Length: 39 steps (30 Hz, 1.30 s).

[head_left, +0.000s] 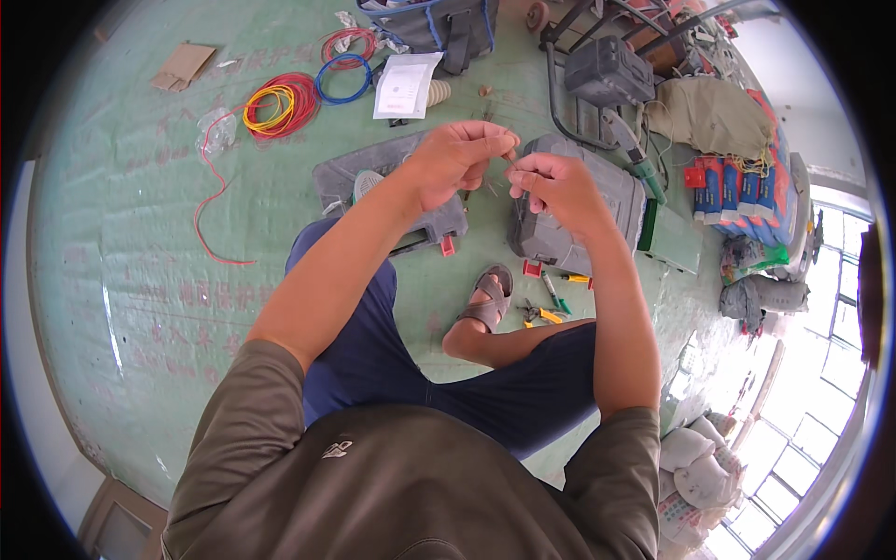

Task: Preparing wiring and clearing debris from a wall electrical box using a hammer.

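Both hands meet in front of me, fingertips close together above the floor. My left hand (457, 163) is closed in a pinch, and so is my right hand (558, 191). Between their fingertips runs a thin brownish wire-like piece (510, 159), too small to identify exactly. More thin strands (495, 188) show just below the fingers. Under my left forearm lies an open grey plastic tool case (439, 224), partly hidden by the arm. A second grey hard case (546, 231) sits beneath my right hand.
Red and yellow wire coils (289, 105), a blue coil (343, 78) and a white packet (407, 86) lie at the far left. A blue-trimmed tool bag (434, 28) stands behind. Pliers (537, 315) and a green-handled tool (556, 294) lie by my foot. Stacked bags (742, 191) are at right.
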{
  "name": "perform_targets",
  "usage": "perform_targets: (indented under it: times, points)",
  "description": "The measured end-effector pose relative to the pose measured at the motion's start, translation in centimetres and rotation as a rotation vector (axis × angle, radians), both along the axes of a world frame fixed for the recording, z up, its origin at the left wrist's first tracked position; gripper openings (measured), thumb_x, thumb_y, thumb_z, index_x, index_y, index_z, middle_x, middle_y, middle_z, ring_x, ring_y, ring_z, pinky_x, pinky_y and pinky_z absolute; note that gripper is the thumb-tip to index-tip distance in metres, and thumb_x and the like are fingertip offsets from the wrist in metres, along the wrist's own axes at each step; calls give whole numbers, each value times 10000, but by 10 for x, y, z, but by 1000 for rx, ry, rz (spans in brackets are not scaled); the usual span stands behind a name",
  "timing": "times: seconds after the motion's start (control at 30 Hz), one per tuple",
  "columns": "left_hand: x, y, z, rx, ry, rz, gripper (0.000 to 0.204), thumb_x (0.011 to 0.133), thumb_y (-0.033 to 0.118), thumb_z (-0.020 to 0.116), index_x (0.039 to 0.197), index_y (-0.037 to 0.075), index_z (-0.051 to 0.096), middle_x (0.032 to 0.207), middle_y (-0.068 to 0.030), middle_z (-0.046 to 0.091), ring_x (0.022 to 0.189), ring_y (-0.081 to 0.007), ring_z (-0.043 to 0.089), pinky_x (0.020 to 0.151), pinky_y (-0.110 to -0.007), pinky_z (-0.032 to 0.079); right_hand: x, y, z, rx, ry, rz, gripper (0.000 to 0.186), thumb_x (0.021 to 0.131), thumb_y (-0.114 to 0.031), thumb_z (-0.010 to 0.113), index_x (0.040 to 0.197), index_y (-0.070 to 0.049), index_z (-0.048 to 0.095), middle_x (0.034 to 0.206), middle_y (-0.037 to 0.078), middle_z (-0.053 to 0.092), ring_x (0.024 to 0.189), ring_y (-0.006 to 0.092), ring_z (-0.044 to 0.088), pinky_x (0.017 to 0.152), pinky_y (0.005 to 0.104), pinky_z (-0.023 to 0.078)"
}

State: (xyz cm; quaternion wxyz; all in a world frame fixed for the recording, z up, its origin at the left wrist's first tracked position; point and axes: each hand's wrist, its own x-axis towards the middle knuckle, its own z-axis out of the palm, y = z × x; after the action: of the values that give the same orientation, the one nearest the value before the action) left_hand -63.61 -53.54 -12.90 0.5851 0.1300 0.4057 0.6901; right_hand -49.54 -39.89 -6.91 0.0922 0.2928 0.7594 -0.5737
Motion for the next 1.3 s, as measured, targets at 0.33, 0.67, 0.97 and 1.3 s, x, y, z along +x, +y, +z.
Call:
perform_targets:
  times: [0.33, 0.67, 0.97, 1.3]
  points:
    - [-4, 1, 6, 5, 221, 12, 127, 878, 190, 702, 881, 88, 625, 812, 18, 645, 520, -26, 384, 473, -207, 297, 1, -2, -1, 104, 225, -124, 131, 884, -128, 649, 940, -10, 667, 764, 21, 654, 648, 63, 554, 550, 230, 442]
    - [-12, -5, 10, 77, 252, -79, 90, 886, 143, 679, 897, 122, 592, 829, 42, 609, 531, -10, 373, 471, -194, 282, 5, 11, 18, 184, 226, -118, 123, 878, -131, 655, 916, -14, 662, 718, -3, 625, 647, 52, 531, 547, 222, 416]
    - [3, 2, -8, -34, 1222, -15, 104, 832, 136, 662, 904, 79, 614, 761, -46, 602, 694, -195, 568, 665, -341, 461, 16, 18, 24, 608, 110, 30, 114, 867, -110, 633, 914, -6, 631, 727, 15, 618, 676, 71, 555, 638, 232, 446]
    - [3, -2, 7, -123, 543, -160, 161, 895, 239, 683, 881, 81, 657, 745, 61, 575, 635, -27, 466, 540, -219, 357, 16, 23, 23, 413, 21, 143, 135, 864, -145, 649, 912, -19, 642, 742, 16, 613, 646, 64, 518, 592, 248, 441]
